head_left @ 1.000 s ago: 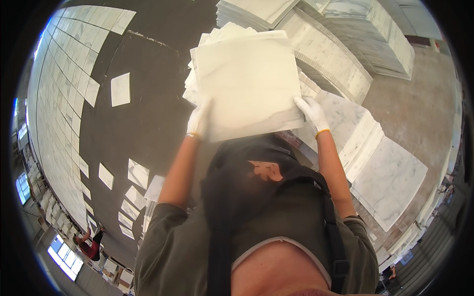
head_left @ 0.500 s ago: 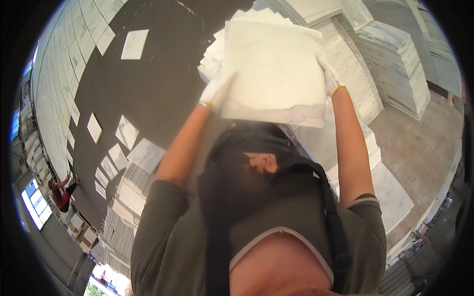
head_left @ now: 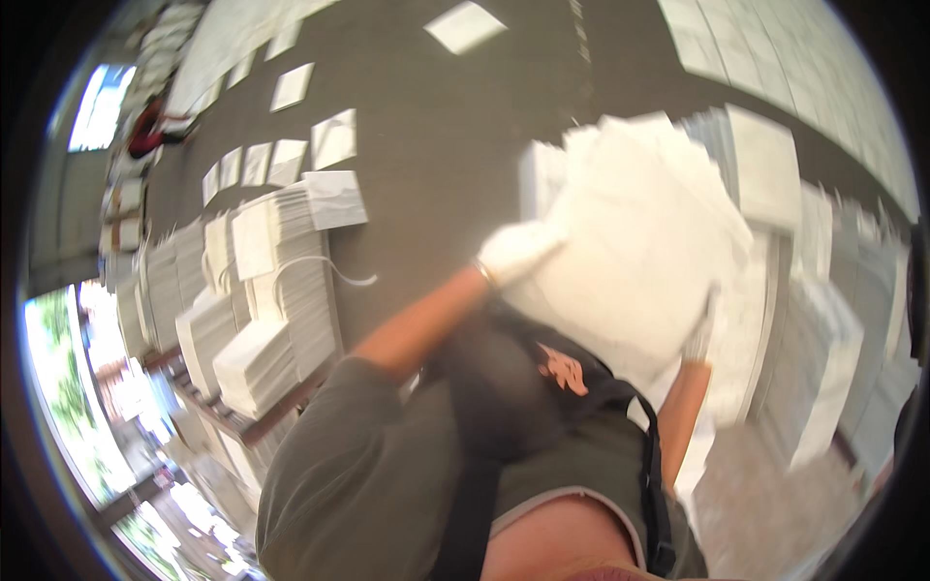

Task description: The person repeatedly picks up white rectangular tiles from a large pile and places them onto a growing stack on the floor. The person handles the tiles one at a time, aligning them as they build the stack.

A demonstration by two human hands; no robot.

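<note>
A white marble-look tile (head_left: pixel 620 281) lies between my two hands, in front of my apron. My left hand (head_left: pixel 523 254), in a white glove, closes on its left edge. On the opposite edge is my right hand (head_left: pixel 705 329), also gloved and partly smeared by motion. Just beyond the tile is a fanned stack of similar white tiles (head_left: pixel 649 160). The tile overlaps this stack in the view, and I cannot tell whether it touches it.
More stacked tiles (head_left: pixel 823 339) stand to the right. At the left, tile stacks (head_left: pixel 262 290) rest on a pallet, with a loose pale strap. Single tiles (head_left: pixel 465 26) lie spaced over the dark floor (head_left: pixel 417 126). A person in red (head_left: pixel 150 131) crouches at the far left.
My view has turned, so the left stacks and the floor tiles show more. The held tile now appears lower, rotated and closer to my body, with both hands still on it.
</note>
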